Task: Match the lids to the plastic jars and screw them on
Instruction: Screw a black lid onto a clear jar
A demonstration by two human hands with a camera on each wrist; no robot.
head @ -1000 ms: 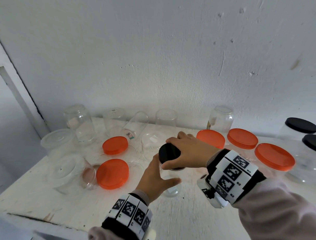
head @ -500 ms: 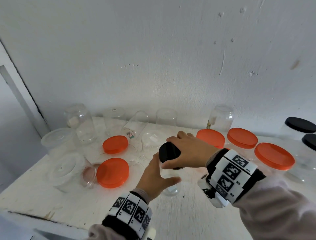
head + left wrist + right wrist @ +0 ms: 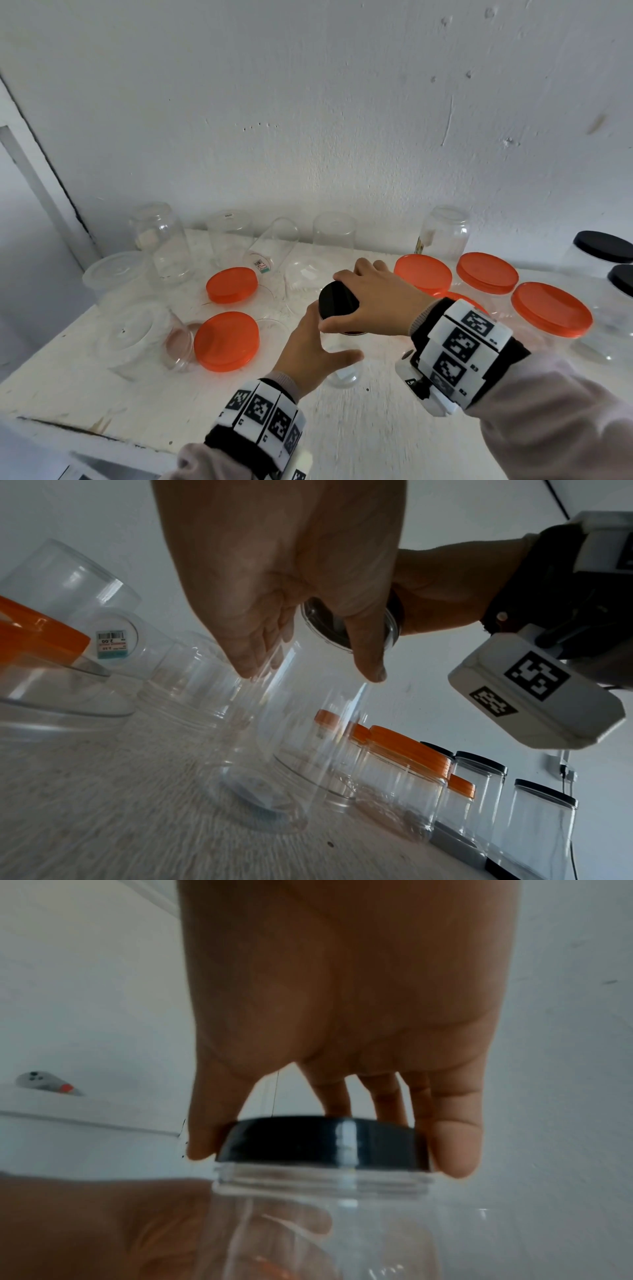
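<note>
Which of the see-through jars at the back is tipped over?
The jar with the barcode sticker in the back row leans sideways, its stickered base toward us above the smaller orange lid. The other back-row jars stand straight.

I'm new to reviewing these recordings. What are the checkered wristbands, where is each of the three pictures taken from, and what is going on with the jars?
No machine here: a person works with bare hands. The checkered bands are marker cuffs that carry small cameras. One picture comes from a head camera looking down at the white table; the other two look along each wrist toward the fingers.

The right hand grips a black lid from above, fingers around its rim, on the neck of a clear jar standing upright. In the right wrist view the jar's threads show below the lid, so it is not fully screwed down. The left hand curls around the jar's side to steady it.

Around them stand more clear jars, some upside down without lids, some closed with orange lids, two with black ones at far right.
</note>
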